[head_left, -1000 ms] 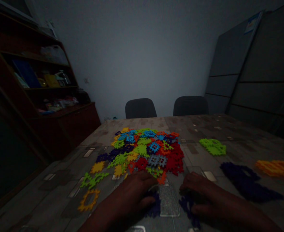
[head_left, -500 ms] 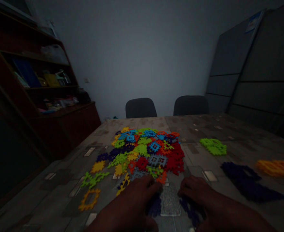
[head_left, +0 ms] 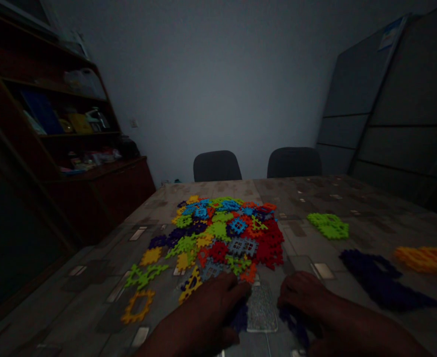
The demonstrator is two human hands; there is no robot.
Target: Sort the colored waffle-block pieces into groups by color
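My left hand (head_left: 220, 302) is low on the patterned table, its fingers and thumb closed round a dark purple interlocking plastic piece (head_left: 240, 318), much of which the hand covers. Across a narrow gap, my right hand (head_left: 307, 300) curls over a second dark purple interlocking piece (head_left: 295, 325), with an open frame partly showing under the fingers. Just beyond both hands spreads a heap of notched plastic pieces (head_left: 218, 229) in red, green, blue, yellow, grey and orange.
Stacked dark purple pieces (head_left: 384, 282), orange pieces (head_left: 424, 259) and green pieces (head_left: 328, 225) lie on the right. A yellow square frame (head_left: 138, 306) and a green piece (head_left: 143, 275) are at the left. Two chairs (head_left: 217, 166) stand behind the table (head_left: 99, 277).
My right hand has shifted slightly to the right with its piece. The left thumb has moved a little to the left. The heap and the stacks look the same.
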